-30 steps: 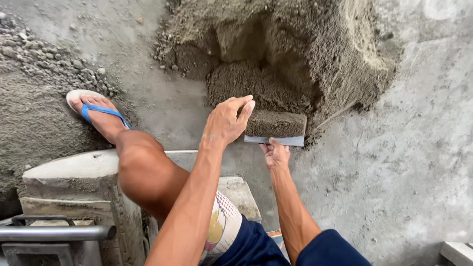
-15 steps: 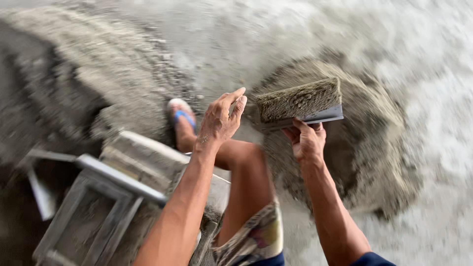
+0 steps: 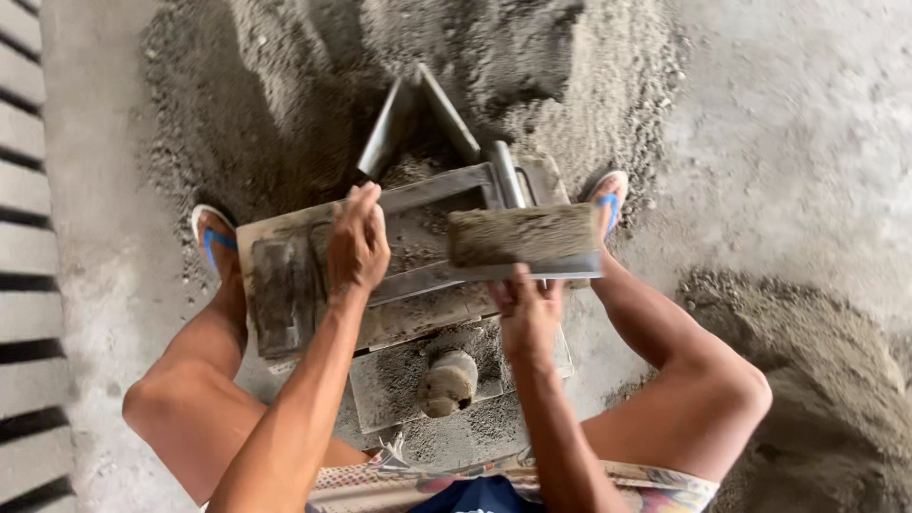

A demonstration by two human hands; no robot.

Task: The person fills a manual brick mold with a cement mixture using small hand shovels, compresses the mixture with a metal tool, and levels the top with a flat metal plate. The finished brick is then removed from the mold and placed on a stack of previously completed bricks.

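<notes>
Head view: no package, label or sign shows. The right hand (image 3: 528, 313), fingers clamped on its handle, holds a flat scoop (image 3: 524, 242) heaped with grey mix over the metal block mould (image 3: 418, 275); its long axis runs from nine to three o'clock. The left hand (image 3: 356, 242) rests at nine o'clock of the scoop, fingers together on the mould's rim.

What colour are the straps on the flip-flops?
Blue straps on white flip-flops, seen best in the head view.

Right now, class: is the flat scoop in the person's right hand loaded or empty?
Loaded. The scoop, gripped from below by the right hand, carries a heaped block of grey mix above the mould.
</notes>
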